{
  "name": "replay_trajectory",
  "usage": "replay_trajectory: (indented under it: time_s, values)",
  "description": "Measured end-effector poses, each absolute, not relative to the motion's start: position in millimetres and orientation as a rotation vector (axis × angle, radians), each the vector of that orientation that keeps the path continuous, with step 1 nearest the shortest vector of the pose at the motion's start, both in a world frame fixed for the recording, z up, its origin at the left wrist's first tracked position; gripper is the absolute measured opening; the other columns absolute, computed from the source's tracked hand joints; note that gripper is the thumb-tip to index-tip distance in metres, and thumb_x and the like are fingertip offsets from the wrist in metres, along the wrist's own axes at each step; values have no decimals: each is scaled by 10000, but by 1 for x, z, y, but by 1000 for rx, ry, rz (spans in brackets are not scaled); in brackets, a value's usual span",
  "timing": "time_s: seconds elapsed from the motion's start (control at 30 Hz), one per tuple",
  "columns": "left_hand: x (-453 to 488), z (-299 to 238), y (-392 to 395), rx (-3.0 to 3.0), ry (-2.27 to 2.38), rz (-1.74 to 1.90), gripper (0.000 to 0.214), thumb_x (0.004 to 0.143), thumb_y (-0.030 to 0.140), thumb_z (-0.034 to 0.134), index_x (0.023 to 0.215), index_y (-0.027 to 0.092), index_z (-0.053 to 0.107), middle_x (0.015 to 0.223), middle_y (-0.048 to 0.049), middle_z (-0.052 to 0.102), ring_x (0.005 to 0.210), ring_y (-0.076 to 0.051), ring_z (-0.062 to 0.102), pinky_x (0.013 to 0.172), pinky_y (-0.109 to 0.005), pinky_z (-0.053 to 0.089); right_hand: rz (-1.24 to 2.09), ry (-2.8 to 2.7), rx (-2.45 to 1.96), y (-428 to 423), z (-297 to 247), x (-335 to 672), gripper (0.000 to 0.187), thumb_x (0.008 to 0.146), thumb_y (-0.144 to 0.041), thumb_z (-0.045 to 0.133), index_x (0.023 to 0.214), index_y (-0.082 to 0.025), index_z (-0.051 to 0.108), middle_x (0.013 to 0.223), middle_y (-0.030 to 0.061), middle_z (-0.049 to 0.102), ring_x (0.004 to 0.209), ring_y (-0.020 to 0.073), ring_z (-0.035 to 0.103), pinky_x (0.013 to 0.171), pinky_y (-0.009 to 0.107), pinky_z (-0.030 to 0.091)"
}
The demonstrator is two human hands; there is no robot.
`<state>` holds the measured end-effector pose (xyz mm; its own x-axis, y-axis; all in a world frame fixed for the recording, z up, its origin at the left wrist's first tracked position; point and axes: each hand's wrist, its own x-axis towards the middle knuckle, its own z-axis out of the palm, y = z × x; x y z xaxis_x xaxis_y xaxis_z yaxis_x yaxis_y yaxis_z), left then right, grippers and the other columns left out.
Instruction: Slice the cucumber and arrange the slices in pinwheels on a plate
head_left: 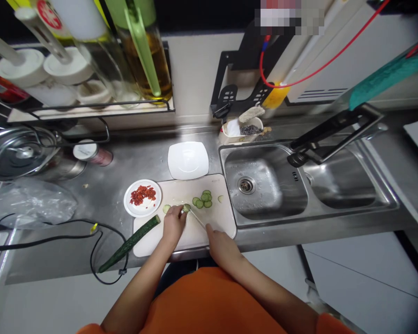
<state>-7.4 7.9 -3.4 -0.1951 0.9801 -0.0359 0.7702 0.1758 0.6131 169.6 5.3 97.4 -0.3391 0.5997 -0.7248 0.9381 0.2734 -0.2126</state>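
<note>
My left hand (173,223) is curled over a short cucumber piece (186,208) on the white cutting board (216,222), fingers pressed on it. My right hand (218,241) grips the handle of a knife (197,217) whose blade angles up to the cucumber's cut end. Several cucumber slices (202,200) lie just right of the blade. One more slice (166,208) sits left of my left hand. A long cucumber half (130,242) lies across the board's left corner and onto the counter.
A small round plate of chopped red chilli (142,197) stands left of the board, an empty square white plate (188,160) behind it. A double steel sink (264,185) with black tap (334,134) is right. Pot lid (19,150), plastic bag (28,202) and black cable (55,239) lie left.
</note>
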Motion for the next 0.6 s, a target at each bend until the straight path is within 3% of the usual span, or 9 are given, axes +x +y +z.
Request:
replay_trajectory:
  time_s: [0.6]
  values:
    - [-8, -6, 9, 1618, 2027, 701, 200, 773, 206, 572, 954, 169, 649, 857, -65, 658, 809, -192, 590, 762, -305, 471, -947, 2020, 1416, 4, 90, 165, 469, 812, -16, 359, 1270, -107, 405, 975, 150, 669, 954, 251, 631, 753, 306, 450]
